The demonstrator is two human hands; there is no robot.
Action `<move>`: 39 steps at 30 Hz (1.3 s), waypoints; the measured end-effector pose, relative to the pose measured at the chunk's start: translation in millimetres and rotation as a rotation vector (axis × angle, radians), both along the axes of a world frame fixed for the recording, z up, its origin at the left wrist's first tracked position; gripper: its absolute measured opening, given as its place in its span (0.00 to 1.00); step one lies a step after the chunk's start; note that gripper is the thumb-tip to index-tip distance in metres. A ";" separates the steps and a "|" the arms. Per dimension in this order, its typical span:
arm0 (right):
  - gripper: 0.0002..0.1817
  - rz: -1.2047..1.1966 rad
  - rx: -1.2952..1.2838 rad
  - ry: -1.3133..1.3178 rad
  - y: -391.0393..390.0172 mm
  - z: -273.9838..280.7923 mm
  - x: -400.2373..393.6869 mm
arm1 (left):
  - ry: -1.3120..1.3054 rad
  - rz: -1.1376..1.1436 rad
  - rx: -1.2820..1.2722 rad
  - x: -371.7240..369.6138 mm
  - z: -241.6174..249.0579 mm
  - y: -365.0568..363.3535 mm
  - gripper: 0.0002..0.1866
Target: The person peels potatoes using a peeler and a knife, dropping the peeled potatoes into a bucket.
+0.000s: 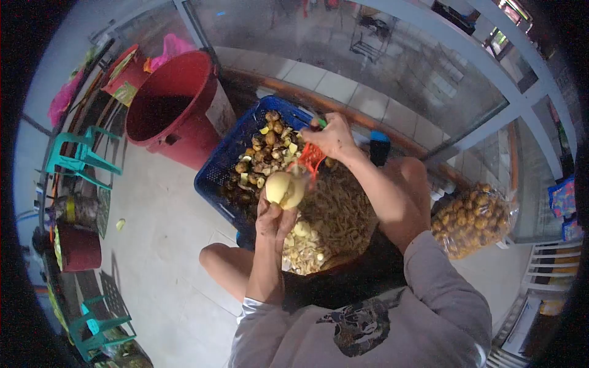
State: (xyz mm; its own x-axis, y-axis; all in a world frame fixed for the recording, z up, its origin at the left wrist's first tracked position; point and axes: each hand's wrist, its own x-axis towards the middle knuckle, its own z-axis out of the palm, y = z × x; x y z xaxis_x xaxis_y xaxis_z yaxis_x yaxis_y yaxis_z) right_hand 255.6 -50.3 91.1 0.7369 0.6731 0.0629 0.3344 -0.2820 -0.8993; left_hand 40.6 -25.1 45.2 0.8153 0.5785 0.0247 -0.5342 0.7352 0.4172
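Observation:
Pale peeled round produce (283, 189) sits in my left hand (274, 219), held up over a blue crate. Closed around the handle of an orange peeler-like tool (311, 158) is my right hand (334, 138), above and to the right of it. The tool's head is blurred, close to the produce. Below my hands, the blue crate (215, 173) holds brown unpeeled round pieces (270, 138) and yellowish scraps. Many pale peelings (334, 211) lie heaped nearer my lap, with a few peeled pieces (302, 229) among them.
A large red bin (190, 138) stands left of the crate, with a smaller red bucket (126, 73) behind. Green plastic chairs (83, 153) are at the far left. A clear bag of brown round produce (472, 221) rests by my right knee. A glass partition (368, 55) is ahead.

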 end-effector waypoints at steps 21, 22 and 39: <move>0.20 -0.010 -0.060 -0.055 -2.8 6.7 5.9 | -0.013 0.051 -0.033 -0.7 1.3 -0.4 0.35; 0.20 -0.036 0.015 0.007 -3.9 9.4 -1.1 | -0.011 0.052 -0.036 2.2 0.3 -0.6 0.35; 0.23 0.043 -0.193 -0.155 -6.4 31.5 -6.9 | 0.091 0.120 0.057 5.9 -9.5 -3.1 0.37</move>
State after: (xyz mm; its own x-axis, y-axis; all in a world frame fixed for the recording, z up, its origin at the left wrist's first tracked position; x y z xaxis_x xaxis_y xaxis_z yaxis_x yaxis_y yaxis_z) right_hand 248.7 -56.6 122.6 0.6992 0.7138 0.0402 0.4794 -0.4264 -0.7670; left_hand 46.5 -28.2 35.6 0.7407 0.6718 -0.0104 -0.5751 0.6419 0.5071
